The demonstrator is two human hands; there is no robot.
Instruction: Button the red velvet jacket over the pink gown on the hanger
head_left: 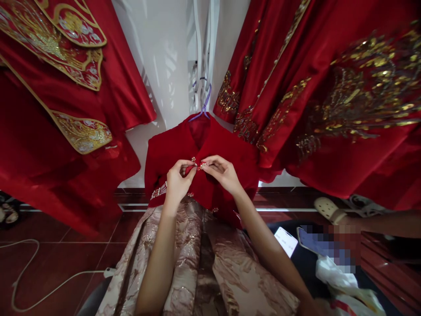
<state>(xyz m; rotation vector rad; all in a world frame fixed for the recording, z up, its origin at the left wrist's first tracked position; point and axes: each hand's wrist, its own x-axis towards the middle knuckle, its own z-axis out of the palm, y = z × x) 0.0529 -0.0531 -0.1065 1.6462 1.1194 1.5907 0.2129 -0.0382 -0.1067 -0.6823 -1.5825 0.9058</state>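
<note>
A short red jacket with a V neck hangs on a purple hanger in front of me. My left hand is closed in a pinch on the jacket's front edge, beside a small beaded ornament. Fingers of my right hand pinch a pearl-beaded fastener with a small red loop at the front opening. Both sets of fingertips almost meet at the jacket's middle. Pearl trim shows on the left cuff. Below hangs a pinkish-gold brocade skirt, partly behind my forearms.
Red embroidered garments hang on the left, and red sequined garments on the right. A white cable crosses the tiled floor. At lower right are a white card or screen, a phone and a person's foot in a beige clog.
</note>
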